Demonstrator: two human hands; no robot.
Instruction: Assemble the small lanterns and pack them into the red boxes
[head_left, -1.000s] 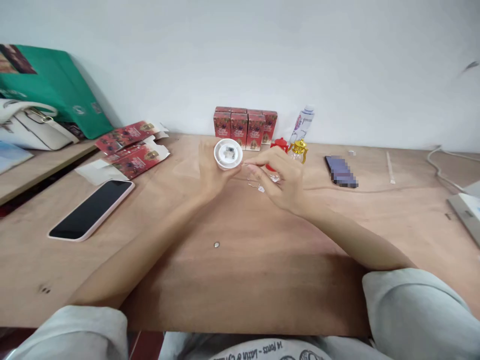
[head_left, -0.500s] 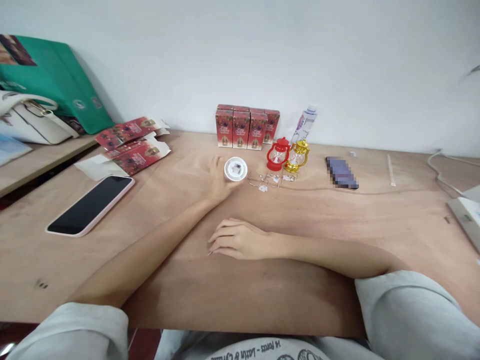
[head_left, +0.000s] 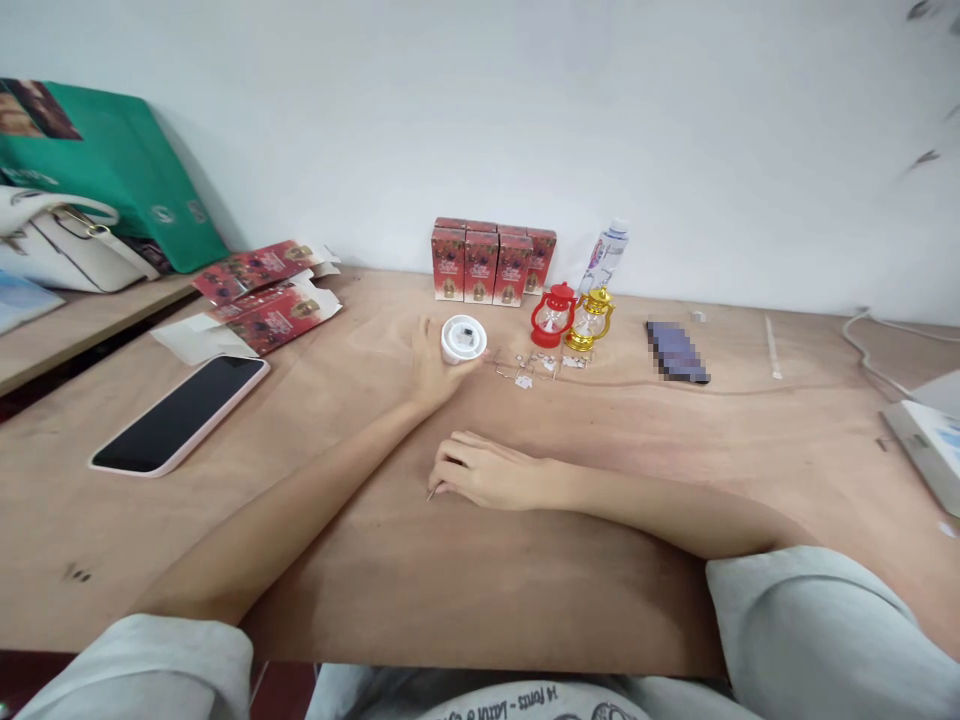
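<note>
A round, white, plastic-looking piece (head_left: 463,340), its recessed face turned upward with a small dark part (head_left: 468,331) inside, sits between the fingers and thumb of the left hand (head_left: 432,370). A thin sliver (head_left: 430,495), too small to identify, juts from the fingertips of the right hand (head_left: 491,475).

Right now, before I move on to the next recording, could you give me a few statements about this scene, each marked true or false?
1. The left hand holds the white round piece. True.
2. The right hand touches the white round piece. False: the right hand is apart from it, nearer the person's body.
3. The red lantern stands to the left of the gold lantern. True.
4. The pink-edged phone lies to the right of the gold lantern. False: the pink-edged phone lies to the left of both hands.
5. The red boxes stand upright in a group. True.
</note>
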